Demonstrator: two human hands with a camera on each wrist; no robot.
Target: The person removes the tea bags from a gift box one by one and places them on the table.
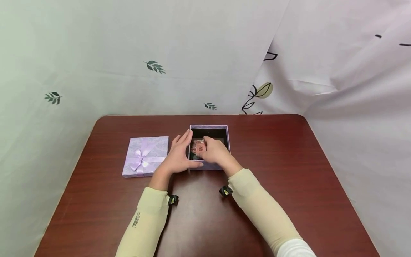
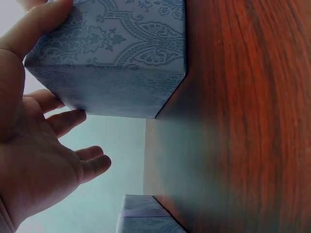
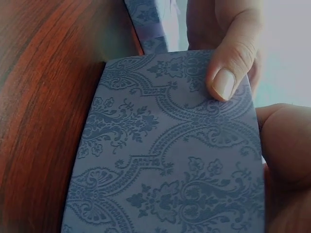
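An uncovered lavender gift box (image 1: 210,166) with a grey-blue floral print stands near the table's far side. My left hand (image 1: 178,153) holds its near left corner, thumb on the front wall and fingertips along the left wall. In the left wrist view the other fingers of that hand (image 2: 43,131) spread away from the wall. Reaching over the front rim, my right hand (image 1: 216,151) pinches a small reddish-pink packet (image 1: 200,148) with dark print inside the box. In the right wrist view this hand (image 3: 289,150) is partly hidden behind the front wall.
Left of the box lies its lavender lid (image 1: 130,160) with a satin ribbon bow (image 1: 140,160). Black lining or a dark flat thing (image 1: 208,133) shows inside the box. The reddish-brown table (image 1: 273,160) meets a pale leaf-print cloth (image 1: 179,89) at the back.
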